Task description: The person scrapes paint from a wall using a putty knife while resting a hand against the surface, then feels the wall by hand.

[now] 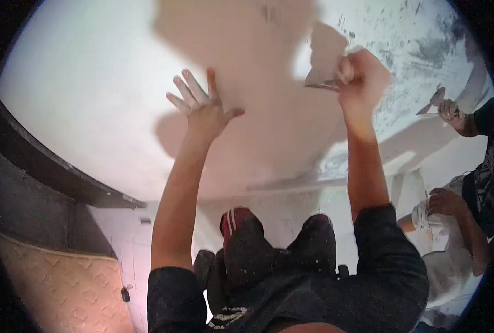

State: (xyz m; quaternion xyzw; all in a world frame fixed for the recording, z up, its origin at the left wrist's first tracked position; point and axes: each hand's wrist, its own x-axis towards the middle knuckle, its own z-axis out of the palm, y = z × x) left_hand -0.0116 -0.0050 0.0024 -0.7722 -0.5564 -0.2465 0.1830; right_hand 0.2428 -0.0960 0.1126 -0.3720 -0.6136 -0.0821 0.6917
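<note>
- Head view, only one I had: right hand (363, 76) was curled into a firm fist around a putty knife (323, 82); handle hidden in my fingers, blade poking out on the left side.
- Blade sat close over the pale, plaster-like surface (91, 111). Couldn't tell if the edge was touching.
- Left hand (205, 111) was fanned wide, fingers spread, nothing in it, whitish residue on the fingers. Near the surface, palm side hidden, so couldn't tell if it was bracing.
- My judgement on the blade work: low angle, even pressure along the whole edge. Tipping onto one corner risked a gouge.
- Grey, patchy marks (419, 47) lay right of the knife; probably called for short, overlapping strokes.
- Broad shadow (258, 127) covered the middle of the surface. Bad for spotting ridges; shifting my head would likely have helped.
- Co-worker's hand (452, 112) held another putty knife (431, 102) at far right, well apart from mine. Worth keeping long strokes clear of that side.
</note>
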